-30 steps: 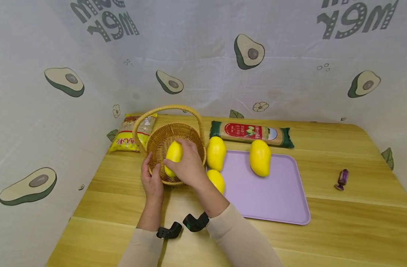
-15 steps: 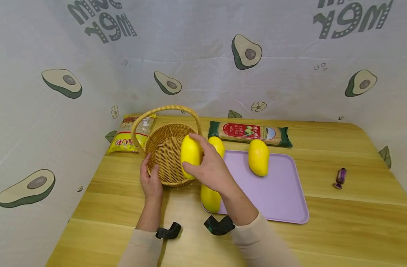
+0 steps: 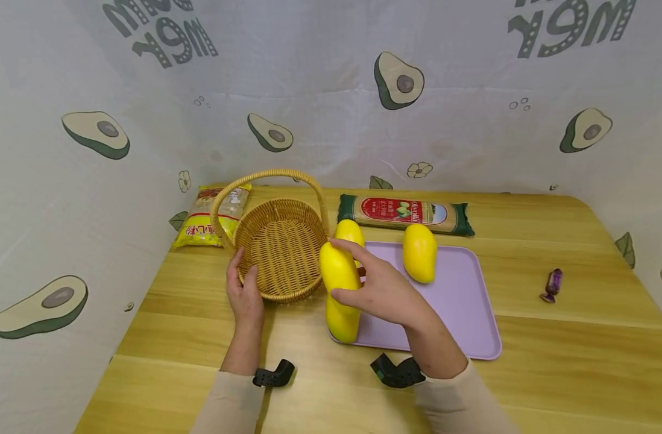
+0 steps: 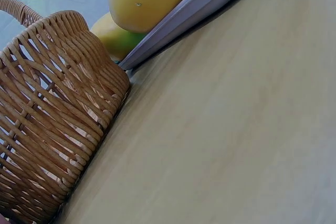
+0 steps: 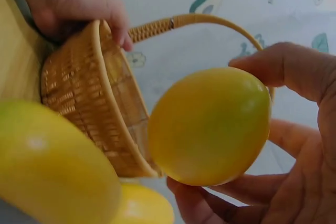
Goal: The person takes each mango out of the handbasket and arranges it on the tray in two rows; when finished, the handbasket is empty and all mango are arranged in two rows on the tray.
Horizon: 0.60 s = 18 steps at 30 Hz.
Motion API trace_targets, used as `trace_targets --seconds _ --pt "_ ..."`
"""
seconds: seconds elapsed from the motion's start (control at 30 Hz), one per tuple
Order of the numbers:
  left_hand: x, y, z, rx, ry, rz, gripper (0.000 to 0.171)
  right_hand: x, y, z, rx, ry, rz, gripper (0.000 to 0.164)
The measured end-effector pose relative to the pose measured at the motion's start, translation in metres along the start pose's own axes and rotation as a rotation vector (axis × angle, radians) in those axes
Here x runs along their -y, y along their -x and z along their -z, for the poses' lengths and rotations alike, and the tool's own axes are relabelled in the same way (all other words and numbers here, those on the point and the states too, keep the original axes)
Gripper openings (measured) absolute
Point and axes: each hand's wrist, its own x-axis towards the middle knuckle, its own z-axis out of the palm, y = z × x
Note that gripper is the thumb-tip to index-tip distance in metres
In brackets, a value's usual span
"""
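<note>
In the head view, a wicker basket (image 3: 284, 262) with a tall handle stands on the table, nothing inside it. My left hand (image 3: 246, 301) grips its near left rim, thumb on the inner side. Just right of the basket, my right hand (image 3: 390, 292) holds a yellow mango (image 3: 337, 266) between thumb and fingers. The right wrist view shows this held mango (image 5: 210, 127) up close, in front of the basket. Below it in the head view, a second mango (image 3: 343, 324) lies at the left side of the purple tray (image 3: 453, 307). Another mango (image 3: 349, 230) is partly hidden behind it.
One more mango (image 3: 419, 253) lies on the tray's far part. A spaghetti pack (image 3: 407, 215) lies along the back, and a yellow-and-clear food bag (image 3: 201, 226) sits behind the basket's left. Far right is a purple-wrapped candy (image 3: 552, 284). Printed cloth walls enclose the table.
My right hand has lifted the mango out of the basket and carried it right, over the tray's left edge. My left hand has stayed on the basket rim.
</note>
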Motion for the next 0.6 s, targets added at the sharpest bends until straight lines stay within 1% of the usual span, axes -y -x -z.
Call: trace_targets --seconds 0.2,0.37,0.5,0.6 --pt "-0.001 0.000 0.000 0.002 -0.010 0.001 0.049 -0.021 0.014 0.023 0.047 0.050 0.026 0.076" --pt "-0.001 0.000 0.000 -0.001 -0.005 0.000 0.049 -0.035 0.027 0.035 0.038 0.039 0.021 0.075" --pt "0.000 0.000 0.000 0.002 0.003 0.004 0.049 -0.045 0.035 0.037 -0.025 0.000 -0.004 0.071" --pt "0.000 0.000 0.000 0.003 0.006 0.007 0.050 -0.052 0.039 0.035 -0.111 -0.051 -0.019 0.065"
